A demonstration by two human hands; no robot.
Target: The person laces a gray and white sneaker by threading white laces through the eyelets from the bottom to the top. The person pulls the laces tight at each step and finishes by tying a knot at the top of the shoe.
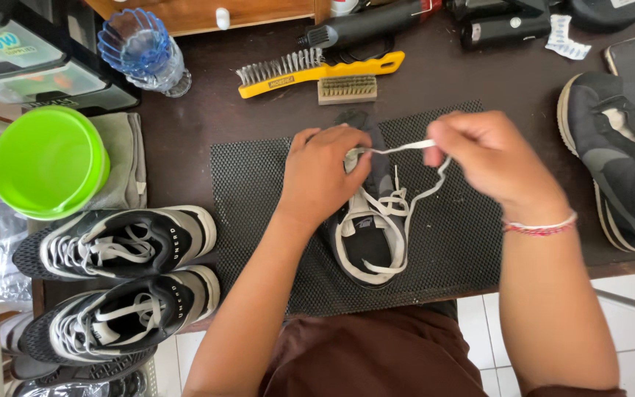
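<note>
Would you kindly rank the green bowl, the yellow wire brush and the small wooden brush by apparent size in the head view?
1. green bowl
2. yellow wire brush
3. small wooden brush

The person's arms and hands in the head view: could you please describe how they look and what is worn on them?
Both forearms are bare, with no sleeves in view. The left hand wears no ring, watch or glove. The right hand is bare too, but its wrist carries a thin bracelet of white and red strands. No other markings show.
</note>
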